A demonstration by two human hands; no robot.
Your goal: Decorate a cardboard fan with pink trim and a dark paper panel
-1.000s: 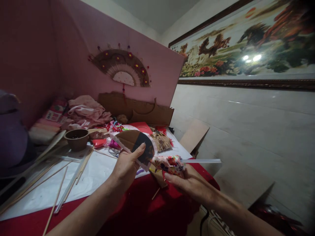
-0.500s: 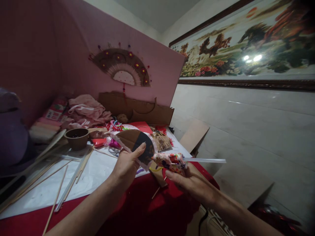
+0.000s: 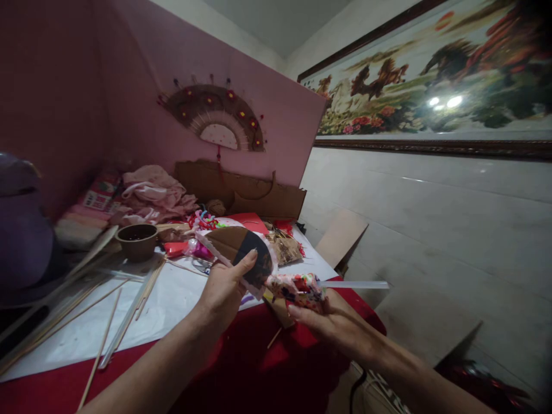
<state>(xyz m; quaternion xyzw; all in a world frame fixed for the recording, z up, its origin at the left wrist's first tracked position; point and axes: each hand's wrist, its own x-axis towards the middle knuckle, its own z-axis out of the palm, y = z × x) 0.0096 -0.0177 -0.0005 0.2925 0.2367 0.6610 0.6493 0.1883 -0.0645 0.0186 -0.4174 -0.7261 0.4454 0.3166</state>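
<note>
My left hand (image 3: 228, 283) grips a half-round cardboard piece (image 3: 230, 246), thumb on its dark patch and fingers hidden behind. Pale pinkish material lines its edges. In my right hand (image 3: 330, 319) is a hot glue gun (image 3: 297, 288) wrapped in floral cloth, and a translucent glue stick (image 3: 357, 284) juts from its back end. The gun's front end is close to the lower right edge of the cardboard; whether they touch I cannot tell. Below both hands lies a small brown cardboard strip (image 3: 279, 313) on the red tablecloth (image 3: 207, 368).
A brown bowl (image 3: 137, 242) stands at left, near thin wooden sticks (image 3: 101, 348) and another glue stick (image 3: 123, 322) on white paper (image 3: 172, 305). Behind are colourful pipe cleaners (image 3: 204, 220), pink cloth (image 3: 157, 192) and a cardboard sheet (image 3: 267, 195). A decorated fan (image 3: 215, 118) hangs on the pink panel.
The glue gun has shifted slightly left and down, its front nearer the cardboard's edge. My left hand keeps its hold almost unmoved. The whole view has drifted a little.
</note>
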